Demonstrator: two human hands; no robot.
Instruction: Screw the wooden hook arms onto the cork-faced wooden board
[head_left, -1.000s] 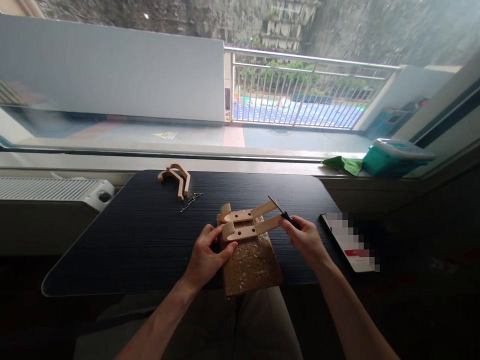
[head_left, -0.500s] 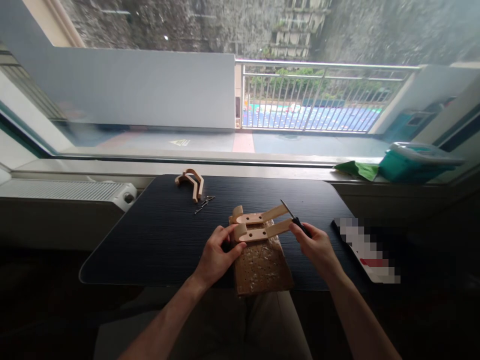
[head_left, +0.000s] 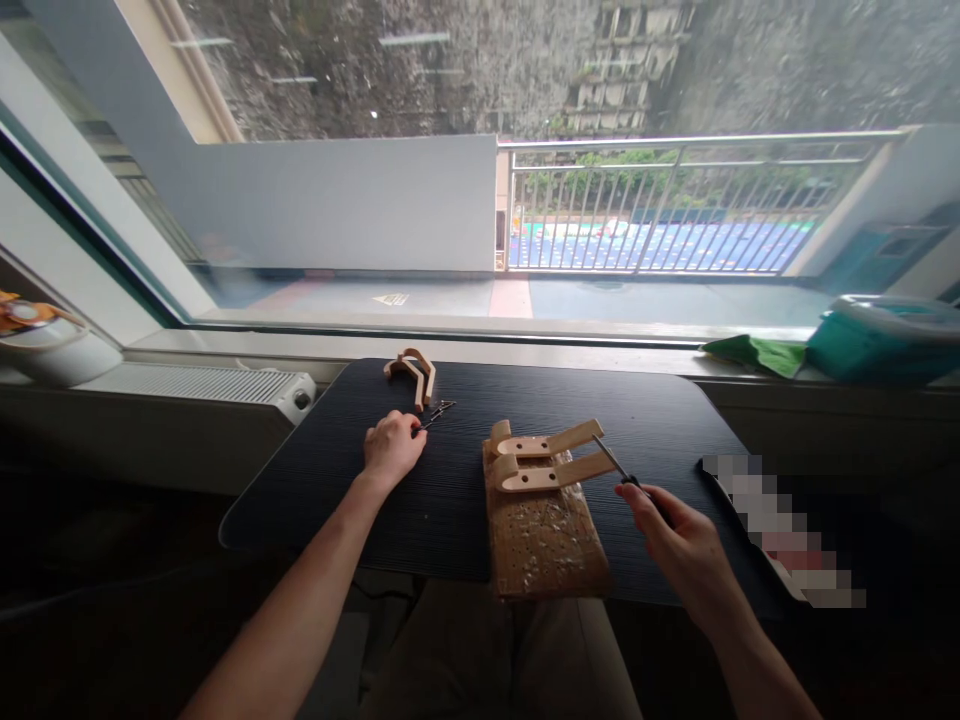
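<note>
My left hand (head_left: 393, 447) is at the small pile of screws (head_left: 442, 412) on the tabletop, its fingers closed at the near end of one screw. How far they wrap round it is partly hidden. In my right hand (head_left: 679, 525) is a screwdriver (head_left: 616, 462) with a dark handle, its metal shaft pointing up and left beside the wooden pieces. Two curved wooden hooks, the far one (head_left: 534, 446) and the near one (head_left: 529, 481), lie side by side across a brown block (head_left: 551, 545) pitted with holes. Each hook shows two dark holes.
Two more wooden hooks (head_left: 421, 378) lie at the back of the black table (head_left: 300, 510). A blurred-out flat item (head_left: 780, 540) is at the right. On the windowsill are a green cloth (head_left: 761, 354) and a teal container (head_left: 885, 340). A radiator (head_left: 217, 388) stands left.
My left hand has let go of the near hook and block and moved left and away to the screws. The screwdriver, still in my right hand, has its tip lower. The view has shifted left.
</note>
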